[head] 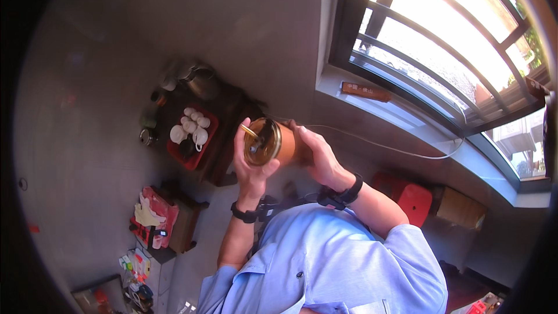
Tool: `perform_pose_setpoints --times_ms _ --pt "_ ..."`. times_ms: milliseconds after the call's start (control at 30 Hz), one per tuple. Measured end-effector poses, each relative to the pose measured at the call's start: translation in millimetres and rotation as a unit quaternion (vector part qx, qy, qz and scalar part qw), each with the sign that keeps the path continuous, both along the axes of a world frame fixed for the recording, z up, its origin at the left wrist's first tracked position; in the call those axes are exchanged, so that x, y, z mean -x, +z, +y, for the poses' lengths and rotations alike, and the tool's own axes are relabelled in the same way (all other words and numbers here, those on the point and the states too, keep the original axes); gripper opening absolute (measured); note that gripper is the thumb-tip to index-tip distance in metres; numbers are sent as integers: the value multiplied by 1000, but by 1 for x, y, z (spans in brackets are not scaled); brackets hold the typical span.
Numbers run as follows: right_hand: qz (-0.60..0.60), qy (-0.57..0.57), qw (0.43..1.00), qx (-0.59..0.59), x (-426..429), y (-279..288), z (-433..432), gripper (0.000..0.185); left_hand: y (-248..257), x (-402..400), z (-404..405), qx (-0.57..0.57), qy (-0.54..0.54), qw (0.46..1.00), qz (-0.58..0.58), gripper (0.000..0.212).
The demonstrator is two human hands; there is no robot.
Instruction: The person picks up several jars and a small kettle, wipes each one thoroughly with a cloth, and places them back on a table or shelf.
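Between my hands is an orange-brown cylindrical canister (pixel 287 141), tilted so that its round, glossy end (pixel 264 152) faces the camera. A dark ring edges that end, and a short gold-coloured rod or handle (pixel 249 131) sticks out from it. My left hand (pixel 250 170) grips the near end, with its fingers along the left side and its thumb at the lower rim. Around the far end and side curls my right hand (pixel 320 155), its fingers partly hidden behind the canister. Each wrist wears a black strap with a small device.
Left of my hands, a dark wooden table (pixel 235 113) bears a red tray (pixel 190 163) of white teaware and a metal kettle (pixel 202 80). A barred window (pixel 436 43) stands at right above a sill (pixel 331 82) with a wooden sign (pixel 365 91). A thin cable (pixel 392 150) hangs below it.
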State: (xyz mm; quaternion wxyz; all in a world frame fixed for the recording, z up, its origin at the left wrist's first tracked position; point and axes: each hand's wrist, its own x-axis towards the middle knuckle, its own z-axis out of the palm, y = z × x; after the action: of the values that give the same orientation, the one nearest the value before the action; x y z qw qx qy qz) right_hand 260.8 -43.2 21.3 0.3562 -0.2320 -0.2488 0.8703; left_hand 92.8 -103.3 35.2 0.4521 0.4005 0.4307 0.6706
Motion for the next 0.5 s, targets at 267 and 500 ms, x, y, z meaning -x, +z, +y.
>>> perform_pose_setpoints --times_ms 267,500 --pt "-34 -130 989 -57 5 -11 -6 42 7 -19 -2 0 17 998 -62 117" --pt "-191 -84 959 -189 -4 -6 4 45 -7 -18 -5 17 18 999 -28 112"
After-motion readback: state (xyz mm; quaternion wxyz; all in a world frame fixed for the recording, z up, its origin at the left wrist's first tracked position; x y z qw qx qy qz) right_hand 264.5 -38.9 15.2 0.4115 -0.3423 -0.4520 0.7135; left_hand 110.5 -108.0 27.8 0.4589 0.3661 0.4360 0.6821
